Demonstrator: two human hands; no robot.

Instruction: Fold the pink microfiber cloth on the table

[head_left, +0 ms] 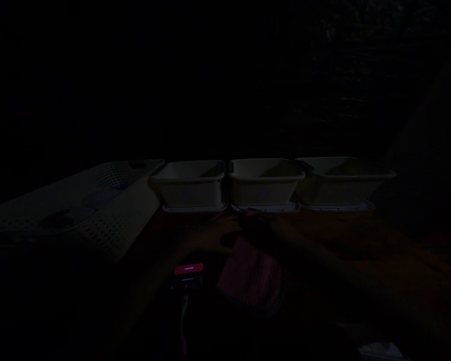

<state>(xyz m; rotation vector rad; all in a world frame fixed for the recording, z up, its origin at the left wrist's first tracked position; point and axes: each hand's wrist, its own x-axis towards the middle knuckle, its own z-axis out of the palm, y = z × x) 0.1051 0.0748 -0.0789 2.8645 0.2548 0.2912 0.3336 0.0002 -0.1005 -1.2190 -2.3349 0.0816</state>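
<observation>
The scene is very dark, and my hands show only as dim shapes. A pink textured cloth (253,278) with a darker patterned border hangs down over the table, its upper end bunched between my hands. My left hand (225,233) closes on the cloth's upper left side. At its upper right, my right hand (261,225) is closed on the bunched part, and a bit of pink shows just above it. The separate fingers are hard to make out. Left of the cloth lies a phone (188,277) with a lit red band on its screen.
Three pale bins, left (190,188), middle (265,188) and right (342,188), stand on flat white lids across the back. A perforated basket (135,215) at the left holds dim items. A cable (183,316) runs from the phone. Something whitish (381,349) lies at the lower right.
</observation>
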